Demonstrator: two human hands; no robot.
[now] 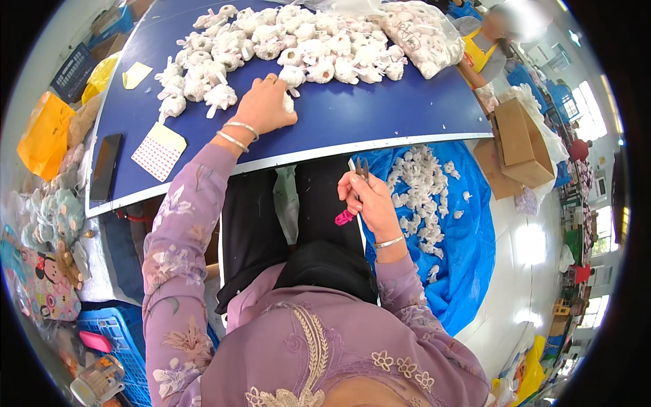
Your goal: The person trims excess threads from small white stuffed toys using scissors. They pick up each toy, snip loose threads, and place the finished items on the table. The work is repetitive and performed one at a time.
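Observation:
My left hand (266, 106) reaches over the blue table (380, 112) at the near edge of a spread of small white plush pieces (271, 34). Its fingers are curled round one white plush piece (289, 104), mostly hidden by the hand. In front of my lap, my right hand (371, 203) is closed round a pair of pliers. The grey metal jaws of the pliers (362, 168) point up toward the table edge, slightly apart. Something bright pink (344, 217) shows below the fingers, apparently on the handle.
A clear bag of plush pieces (424, 37) lies at the table's far right. Blue sheeting (471, 264) right of my legs holds more white pieces. A sticker sheet (158, 150) and black phone-like slab (106, 167) lie left. A cardboard box (522, 139) and another person (483, 51) are at right.

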